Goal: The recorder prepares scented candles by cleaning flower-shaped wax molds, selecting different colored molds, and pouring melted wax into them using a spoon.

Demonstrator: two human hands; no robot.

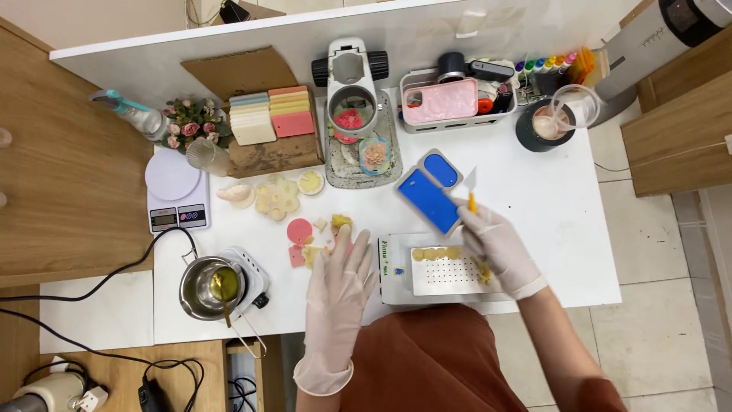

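My left hand (341, 282), in a white glove, lies flat with fingers spread over small yellow and pink wax pieces (324, 236) on the white table (534, 198). My right hand (496, 248), also gloved, grips a small yellow-handled scraper (471, 191) and a blue rectangular mould (429, 200), held tilted above a white perforated tray (446, 271) that carries yellow crumbs. A second blue oval mould (441, 169) lies just behind.
A small metal pot (207, 288) with yellow liquid sits on a hot plate at front left. Behind stand a white scale (175, 191), flower moulds (278, 197), stacked coloured slabs (273, 114), a microscope (352, 84), a basket (450, 99) and a tape roll (543, 126).
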